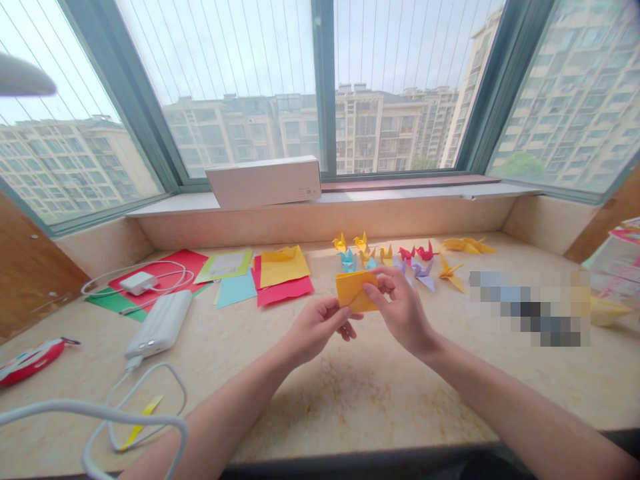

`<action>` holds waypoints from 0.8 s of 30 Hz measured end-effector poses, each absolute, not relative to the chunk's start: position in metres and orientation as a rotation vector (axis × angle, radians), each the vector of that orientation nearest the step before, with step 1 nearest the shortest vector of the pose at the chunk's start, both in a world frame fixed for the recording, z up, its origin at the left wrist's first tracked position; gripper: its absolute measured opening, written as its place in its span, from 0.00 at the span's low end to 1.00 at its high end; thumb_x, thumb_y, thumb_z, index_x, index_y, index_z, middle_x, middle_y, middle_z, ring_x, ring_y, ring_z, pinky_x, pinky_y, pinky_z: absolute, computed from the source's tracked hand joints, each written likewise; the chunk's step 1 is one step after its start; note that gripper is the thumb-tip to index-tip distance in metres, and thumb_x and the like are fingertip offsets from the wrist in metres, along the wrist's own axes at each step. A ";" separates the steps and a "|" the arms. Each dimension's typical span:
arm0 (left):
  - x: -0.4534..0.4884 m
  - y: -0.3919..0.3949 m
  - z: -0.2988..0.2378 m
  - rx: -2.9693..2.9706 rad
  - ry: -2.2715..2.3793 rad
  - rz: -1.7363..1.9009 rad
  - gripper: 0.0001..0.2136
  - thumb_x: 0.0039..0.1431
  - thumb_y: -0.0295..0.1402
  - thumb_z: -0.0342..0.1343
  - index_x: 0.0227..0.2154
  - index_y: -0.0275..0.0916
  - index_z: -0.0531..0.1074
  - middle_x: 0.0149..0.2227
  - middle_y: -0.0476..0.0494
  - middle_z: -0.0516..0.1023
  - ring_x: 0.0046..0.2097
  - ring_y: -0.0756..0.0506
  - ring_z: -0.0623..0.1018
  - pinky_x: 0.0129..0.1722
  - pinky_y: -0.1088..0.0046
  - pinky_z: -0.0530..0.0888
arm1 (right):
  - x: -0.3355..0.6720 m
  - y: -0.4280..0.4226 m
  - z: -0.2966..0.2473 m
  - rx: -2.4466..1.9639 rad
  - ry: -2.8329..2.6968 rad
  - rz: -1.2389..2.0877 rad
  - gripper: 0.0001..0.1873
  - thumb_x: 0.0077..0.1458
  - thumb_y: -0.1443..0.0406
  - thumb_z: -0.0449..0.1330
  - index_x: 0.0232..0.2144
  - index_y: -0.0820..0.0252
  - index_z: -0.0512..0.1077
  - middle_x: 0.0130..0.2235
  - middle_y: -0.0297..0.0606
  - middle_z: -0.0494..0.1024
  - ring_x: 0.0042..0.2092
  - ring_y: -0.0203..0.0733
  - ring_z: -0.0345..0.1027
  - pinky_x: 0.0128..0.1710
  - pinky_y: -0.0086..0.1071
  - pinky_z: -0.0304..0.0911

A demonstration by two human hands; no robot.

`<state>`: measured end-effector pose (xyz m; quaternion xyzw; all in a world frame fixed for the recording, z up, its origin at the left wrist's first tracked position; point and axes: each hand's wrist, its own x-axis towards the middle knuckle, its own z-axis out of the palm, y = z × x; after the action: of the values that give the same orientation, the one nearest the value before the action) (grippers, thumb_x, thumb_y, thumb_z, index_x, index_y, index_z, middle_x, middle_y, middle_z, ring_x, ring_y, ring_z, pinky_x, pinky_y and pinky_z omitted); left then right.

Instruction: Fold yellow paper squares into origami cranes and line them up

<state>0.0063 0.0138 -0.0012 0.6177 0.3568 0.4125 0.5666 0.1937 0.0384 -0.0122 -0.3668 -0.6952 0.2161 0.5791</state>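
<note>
A folded piece of yellow origami paper [354, 291] is held up above the stone counter between both hands. My left hand [323, 325] pinches its lower left edge, thumb in front and some fingers behind. With thumb and fingers, my right hand [400, 307] grips the upper right side. Just beyond stand several folded paper cranes: yellow ones [361, 241] at the back, a light blue one [347, 260], red ones [425, 251] and a purple one [423, 272]. A yellow crane [451, 273] lies right of my right hand.
Coloured paper sheets [285, 270] lie at the back left. A white power bank [159, 323] with a looping cable [105, 413] is on the left, near a red object [33, 360]. A white box [265, 181] rests on the windowsill. Far right stands a clear plastic container [617, 267].
</note>
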 end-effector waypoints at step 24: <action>0.007 0.016 -0.003 1.302 0.761 1.019 0.18 0.57 0.44 0.61 0.38 0.31 0.73 0.32 0.39 0.80 0.24 0.51 0.76 0.24 0.76 0.71 | 0.196 0.045 -0.015 -0.776 -1.668 0.713 0.12 0.54 0.58 0.65 0.39 0.56 0.78 0.34 0.38 0.81 0.34 0.41 0.74 0.38 0.39 0.73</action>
<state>0.0067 0.0159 -0.0029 0.5649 0.3300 0.4419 0.6137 0.1962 0.0451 -0.0147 -0.3280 -0.7052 0.3012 0.5516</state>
